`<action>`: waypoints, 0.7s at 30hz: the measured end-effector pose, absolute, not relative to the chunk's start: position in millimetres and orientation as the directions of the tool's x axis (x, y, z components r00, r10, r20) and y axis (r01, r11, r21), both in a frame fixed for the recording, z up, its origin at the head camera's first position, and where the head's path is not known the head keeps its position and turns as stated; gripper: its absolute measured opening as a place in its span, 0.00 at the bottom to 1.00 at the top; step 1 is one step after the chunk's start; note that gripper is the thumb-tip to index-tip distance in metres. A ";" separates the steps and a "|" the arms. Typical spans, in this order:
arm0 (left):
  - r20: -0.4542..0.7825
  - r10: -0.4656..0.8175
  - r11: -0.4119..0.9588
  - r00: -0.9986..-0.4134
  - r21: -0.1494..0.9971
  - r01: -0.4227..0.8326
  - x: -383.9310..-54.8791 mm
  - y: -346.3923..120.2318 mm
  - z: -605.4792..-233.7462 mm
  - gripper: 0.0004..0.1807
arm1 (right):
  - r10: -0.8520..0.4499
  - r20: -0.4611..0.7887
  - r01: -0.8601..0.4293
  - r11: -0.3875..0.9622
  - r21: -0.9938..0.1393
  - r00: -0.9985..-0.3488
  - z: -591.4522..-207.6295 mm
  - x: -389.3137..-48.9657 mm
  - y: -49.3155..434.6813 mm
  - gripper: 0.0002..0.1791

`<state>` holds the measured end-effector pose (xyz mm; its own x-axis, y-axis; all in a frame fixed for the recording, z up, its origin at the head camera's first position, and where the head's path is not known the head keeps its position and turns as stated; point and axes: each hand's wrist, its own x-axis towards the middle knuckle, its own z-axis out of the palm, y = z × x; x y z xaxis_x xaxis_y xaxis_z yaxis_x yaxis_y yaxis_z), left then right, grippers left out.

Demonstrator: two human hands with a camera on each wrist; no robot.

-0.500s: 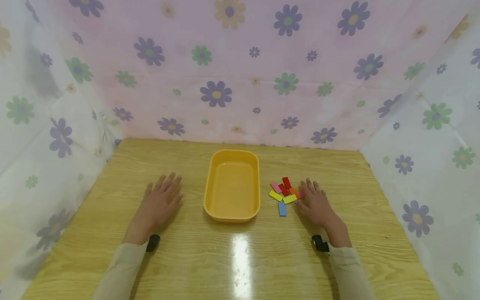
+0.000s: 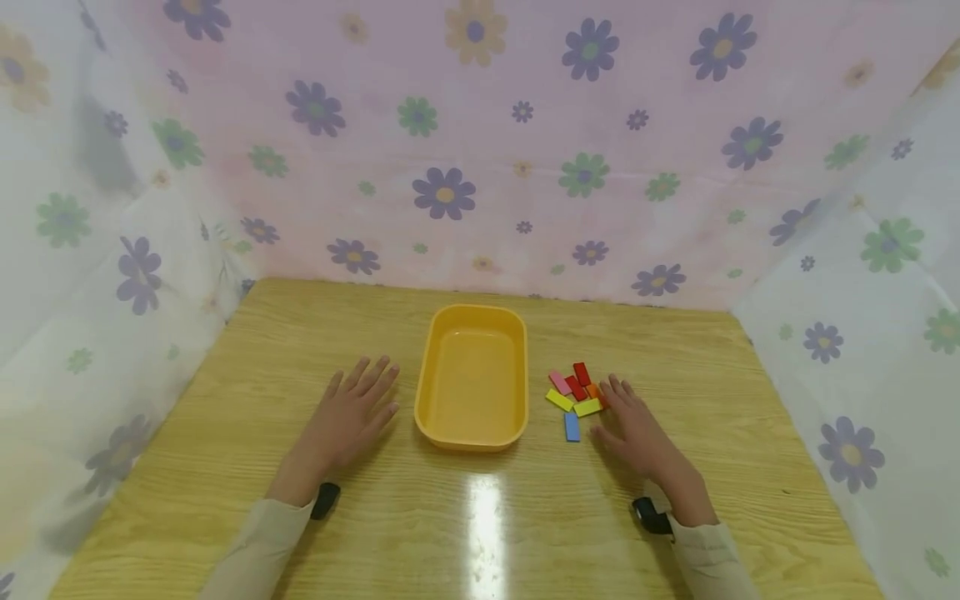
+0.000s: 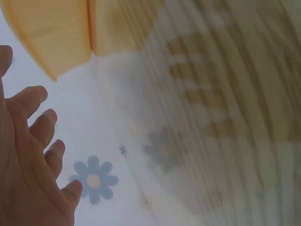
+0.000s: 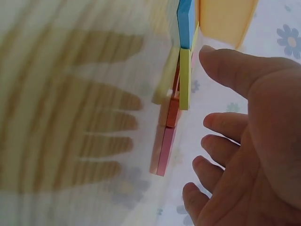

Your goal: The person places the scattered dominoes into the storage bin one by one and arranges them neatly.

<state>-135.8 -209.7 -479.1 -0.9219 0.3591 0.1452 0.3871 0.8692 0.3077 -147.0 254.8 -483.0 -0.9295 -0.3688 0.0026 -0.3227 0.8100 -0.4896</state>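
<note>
My left hand point(image 2: 345, 429) is held over the table left of the yellow tray point(image 2: 431, 417), fingers spread and nothing in its grasp. On the other side, my right hand point(image 2: 637, 429) hovers beside a loose cluster of small flat rectangular blocks, its fingertips overlapping the cluster's right end in the head view. Among them are a blue block point(image 2: 572, 427), a yellow block point(image 2: 559, 400), a pink block point(image 2: 560, 382), a red block point(image 2: 582, 374) and an orange block point(image 2: 593, 391). Below the right palm, the right wrist view shows a second pink block point(image 4: 166, 150), apart from the fingers.
The glossy wooden table point(image 2: 375, 533) reflects a bright light near its front. Flower-printed cloth point(image 2: 495, 167) hangs behind it and along both sides. Black wrist devices sit at the left cuff point(image 2: 273, 525) and the right cuff point(image 2: 705, 542).
My left hand has moved to the right, closer to the tray. The right hand has drawn slightly back toward me, still beside the blocks. The head view has shifted a little.
</note>
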 end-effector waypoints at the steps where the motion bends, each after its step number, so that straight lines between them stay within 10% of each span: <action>1: 0.150 0.363 0.866 -0.920 0.309 0.392 -135.6 -207.4 -479.1 0.33 | -0.370 0.002 -0.322 0.806 -0.497 -0.929 -484.0 -146.2 255.3 0.40; 21: 0.170 0.445 0.804 -0.879 0.356 0.476 -151.6 -171.2 -475.7 0.35 | -0.439 0.045 -0.414 0.803 -0.428 -0.897 -486.6 -149.7 252.7 0.37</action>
<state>-151.6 -171.2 -475.7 -0.8793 0.4449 0.1700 0.4758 0.8041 0.3564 -149.7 252.7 -486.6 -0.8975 -0.4388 0.0447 -0.4140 0.8033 -0.4282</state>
